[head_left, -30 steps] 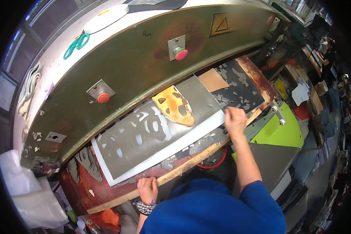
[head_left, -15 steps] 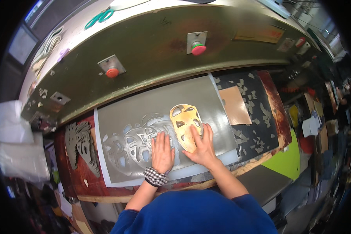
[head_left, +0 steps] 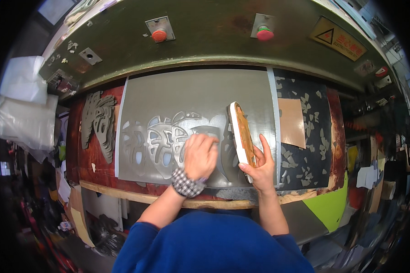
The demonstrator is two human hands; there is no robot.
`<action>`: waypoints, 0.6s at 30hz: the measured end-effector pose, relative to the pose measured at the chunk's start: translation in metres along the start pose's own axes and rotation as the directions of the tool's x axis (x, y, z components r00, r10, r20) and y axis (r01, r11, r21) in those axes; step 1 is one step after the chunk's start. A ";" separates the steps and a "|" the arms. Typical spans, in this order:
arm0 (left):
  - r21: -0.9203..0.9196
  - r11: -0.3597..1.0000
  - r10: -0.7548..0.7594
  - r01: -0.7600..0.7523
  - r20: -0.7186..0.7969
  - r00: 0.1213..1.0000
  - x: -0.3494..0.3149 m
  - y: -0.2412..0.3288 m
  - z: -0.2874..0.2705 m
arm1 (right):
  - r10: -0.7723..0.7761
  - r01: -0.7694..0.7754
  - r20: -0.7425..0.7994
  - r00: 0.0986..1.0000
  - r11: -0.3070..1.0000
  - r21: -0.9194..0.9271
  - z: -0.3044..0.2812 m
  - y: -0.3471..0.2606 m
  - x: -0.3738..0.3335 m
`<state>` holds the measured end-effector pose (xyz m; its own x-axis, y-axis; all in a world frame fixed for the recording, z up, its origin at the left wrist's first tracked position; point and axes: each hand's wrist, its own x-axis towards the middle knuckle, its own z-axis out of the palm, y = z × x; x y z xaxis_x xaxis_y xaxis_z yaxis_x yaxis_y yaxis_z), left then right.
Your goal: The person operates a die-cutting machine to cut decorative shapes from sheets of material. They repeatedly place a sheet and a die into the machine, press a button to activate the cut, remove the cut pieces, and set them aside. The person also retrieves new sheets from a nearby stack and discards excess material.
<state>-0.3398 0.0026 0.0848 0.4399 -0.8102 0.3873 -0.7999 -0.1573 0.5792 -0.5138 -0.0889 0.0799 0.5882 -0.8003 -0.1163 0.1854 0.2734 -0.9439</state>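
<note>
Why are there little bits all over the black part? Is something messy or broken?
Grey scraps lie scattered over the black mat on the right, like offcuts. The yellow cutting die is tipped up on its edge in the right hand, not flat. Nothing looks broken.

Two red buttons (head_left: 159, 34) (head_left: 264, 33) on the green press, grey cut-outs (head_left: 99, 123) stacked left, tan sheet (head_left: 291, 123) right.
</note>
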 end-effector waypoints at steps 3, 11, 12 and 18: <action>-0.004 0.999 -0.048 0.048 -0.017 0.999 0.019 0.012 0.025 | -0.014 0.014 0.001 1.000 1.000 0.016 -0.002 0.004 -0.003; 0.248 0.968 -0.040 0.031 0.029 0.999 -0.005 -0.026 0.044 | -0.141 0.175 -0.115 0.983 0.906 0.386 -0.058 -0.006 -0.018; 0.233 0.972 -0.047 0.035 0.049 0.998 -0.007 -0.029 0.044 | -0.195 0.240 -0.166 0.967 0.914 0.327 -0.073 -0.009 -0.030; 0.140 0.990 -0.049 0.034 0.105 0.993 -0.003 -0.036 0.039 | 0.098 0.298 -0.304 0.948 0.072 0.952 -0.151 -0.015 -0.103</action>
<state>-0.3286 -0.0112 0.0349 0.4334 -0.8561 0.2814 -0.8337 -0.2623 0.4860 -0.6960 -0.0914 0.0598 0.3362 -0.8938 -0.2968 0.9379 0.2892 0.1913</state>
